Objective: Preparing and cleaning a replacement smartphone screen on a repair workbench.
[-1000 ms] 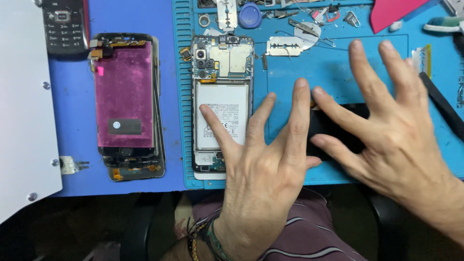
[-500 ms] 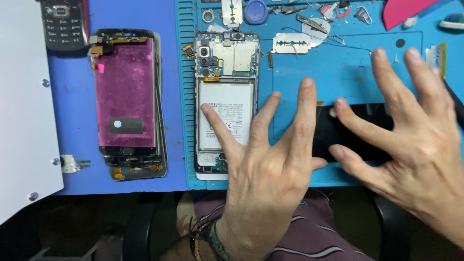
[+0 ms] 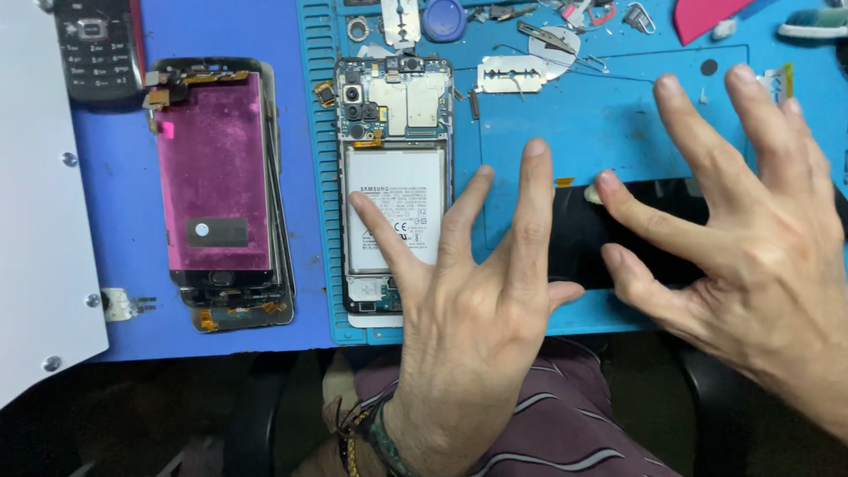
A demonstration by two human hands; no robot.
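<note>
My left hand (image 3: pixel 473 300) hovers with fingers spread over the near edge of the blue work mat (image 3: pixel 618 132), its forefinger over the white battery of an opened phone (image 3: pixel 395 115) that lies back-up with its circuit board showing. My right hand (image 3: pixel 760 238), also spread and holding nothing, hangs over a flat black phone part (image 3: pixel 579 234) lying on the mat between the two hands; its fingertips reach the part's top edge. Whether either hand touches anything is unclear.
A stack of detached phone screens (image 3: pixel 216 177) with a purple back lies on the blue table at left. A black keypad phone (image 3: pixel 93 44), razor blades (image 3: pixel 511 74), a blue round cap (image 3: pixel 443 16), small metal parts and a red pick (image 3: pixel 707 13) sit along the far edge. A white panel (image 3: pixel 35 221) is far left.
Both hands have spread wider and lifted slightly; the right hand drifted to the right, uncovering more of the black part. The view shifted a little downward.
</note>
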